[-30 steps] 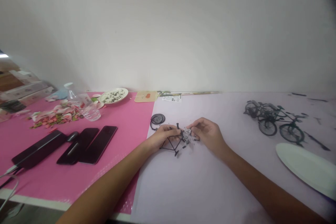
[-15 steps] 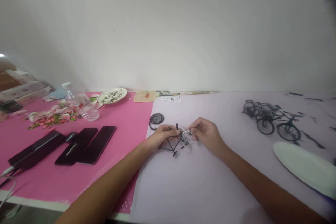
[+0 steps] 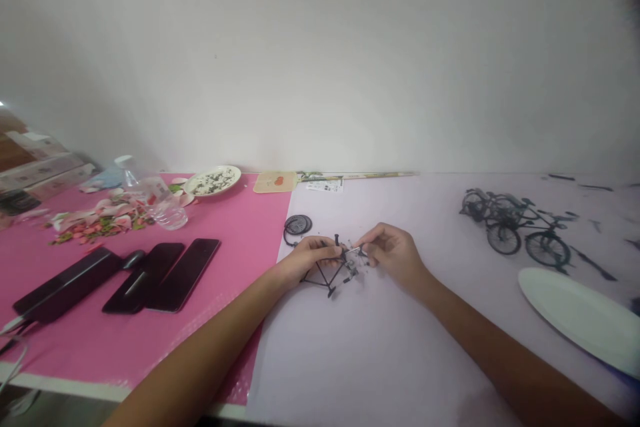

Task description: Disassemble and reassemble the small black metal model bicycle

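My left hand (image 3: 310, 259) is closed around part of a small black model bicycle frame (image 3: 326, 282), pinching it between thumb and fingers. My right hand (image 3: 393, 250) pinches a thin silvery rod (image 3: 353, 250) whose far tip meets the frame beside my left thumb. Whether the rod is a tool or a bicycle part is too small to tell. Tiny grey and dark parts (image 3: 352, 268) lie just below the rod. Behind my left hand rest black spoked wheels (image 3: 299, 224).
Several assembled model bicycles (image 3: 520, 223) stand at the right, near a white oval plate (image 3: 575, 310). On the pink left side are phones (image 3: 185, 275), a black power bank (image 3: 65, 283), a water bottle (image 3: 157, 197) and a speckled dish (image 3: 213, 181). A fly swatter (image 3: 275, 181) lies by the wall.
The whole view has shifted very slightly. Both hands keep the same grips, and the rod stays against the frame, with its angle barely changed.
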Action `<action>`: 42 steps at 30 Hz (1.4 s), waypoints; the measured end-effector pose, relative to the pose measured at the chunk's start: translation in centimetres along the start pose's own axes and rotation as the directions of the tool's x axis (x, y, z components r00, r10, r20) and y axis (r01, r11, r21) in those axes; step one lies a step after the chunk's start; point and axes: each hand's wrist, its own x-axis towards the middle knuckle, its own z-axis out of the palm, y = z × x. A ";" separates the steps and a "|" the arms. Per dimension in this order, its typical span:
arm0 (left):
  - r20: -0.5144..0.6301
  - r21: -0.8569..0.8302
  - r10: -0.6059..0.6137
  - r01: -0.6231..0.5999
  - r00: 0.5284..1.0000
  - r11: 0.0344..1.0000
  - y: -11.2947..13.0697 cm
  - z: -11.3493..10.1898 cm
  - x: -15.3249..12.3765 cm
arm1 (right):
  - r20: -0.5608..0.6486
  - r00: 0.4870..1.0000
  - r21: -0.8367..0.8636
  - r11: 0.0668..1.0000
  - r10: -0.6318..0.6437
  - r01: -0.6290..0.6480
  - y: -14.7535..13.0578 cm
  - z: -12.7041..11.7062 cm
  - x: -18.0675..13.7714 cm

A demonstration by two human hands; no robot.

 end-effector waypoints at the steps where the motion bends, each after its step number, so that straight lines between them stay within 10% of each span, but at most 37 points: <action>1: 0.000 0.007 0.000 0.000 1.000 1.000 0.0 0.0 0.0 | -0.003 1.000 0.001 1.000 -0.001 0.001 0.0 0.0 0.0; 42: -0.010 -0.001 -0.006 0.006 1.000 1.000 0.0 0.1 0.0 | -0.060 0.998 -0.014 1.000 0.027 -0.028 -0.2 0.4 -0.2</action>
